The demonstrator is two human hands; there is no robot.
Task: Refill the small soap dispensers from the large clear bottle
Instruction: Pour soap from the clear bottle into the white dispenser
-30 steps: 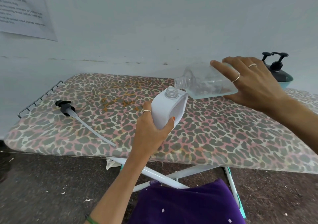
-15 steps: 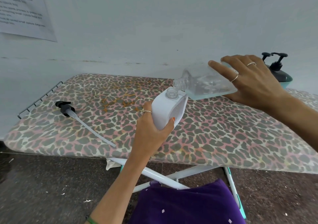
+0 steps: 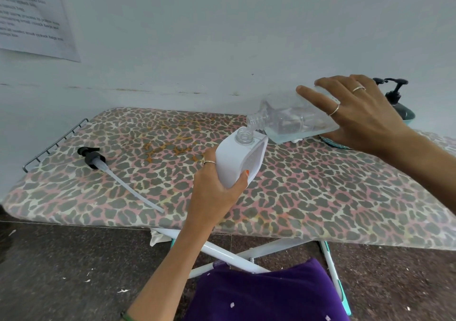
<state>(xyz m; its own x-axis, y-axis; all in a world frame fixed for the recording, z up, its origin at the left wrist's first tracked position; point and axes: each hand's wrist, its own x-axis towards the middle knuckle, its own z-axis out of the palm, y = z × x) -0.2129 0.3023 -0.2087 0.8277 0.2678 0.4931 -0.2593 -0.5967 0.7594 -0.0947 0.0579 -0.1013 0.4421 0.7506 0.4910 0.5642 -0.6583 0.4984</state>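
My left hand [image 3: 214, 192] grips a small white soap dispenser [image 3: 238, 162], tilted, its open clear neck pointing up and right. My right hand [image 3: 357, 113] holds the large clear bottle [image 3: 288, 121] on its side, mouth just above the dispenser's neck. Pale blue liquid lies along the bottle's lower side. A black pump head with a long white tube [image 3: 98, 163] lies on the ironing board at the left. A dark teal dispenser with a black pump [image 3: 399, 103] stands behind my right hand, partly hidden.
The leopard-print ironing board [image 3: 320, 197] stands against a pale wall, with a metal rack [image 3: 54, 145] at its left end. White crossed legs [image 3: 222, 254] show below. Purple fabric [image 3: 266, 296] lies near the bottom edge. A printed sheet [image 3: 32, 19] hangs on the wall.
The large bottle's mouth has dropped slightly and come closer to the dispenser's neck. My left hand holds the dispenser in about the same place.
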